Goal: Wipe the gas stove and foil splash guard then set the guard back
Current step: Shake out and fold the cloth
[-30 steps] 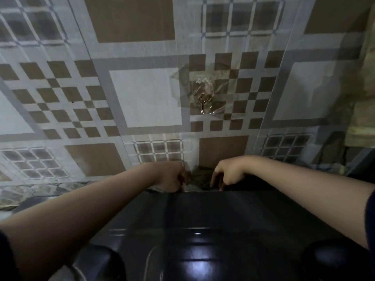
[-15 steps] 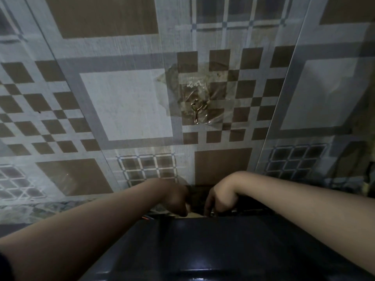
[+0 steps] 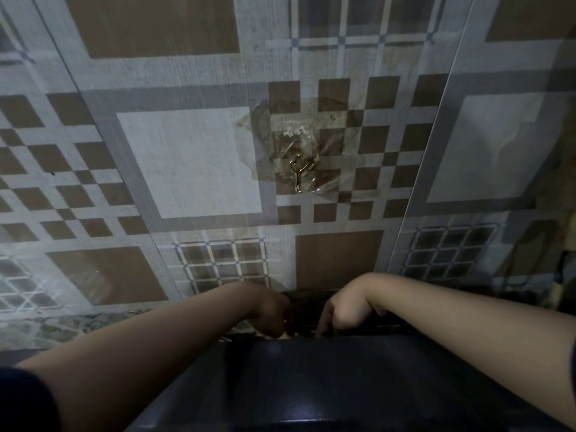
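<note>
Behind the gas stove, my left grip and right grip nearly touching, fingers curled downward, hold hidden, patterned splash guard just beyond them

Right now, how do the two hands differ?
The left hand lies in shadow and looks darker; the right hand catches more light. The left hand's fingers curl into a fist shape, while the right hand's fingers point down. Both reach past the back edge of the dark stove, close together. What they grip is hidden.
</note>
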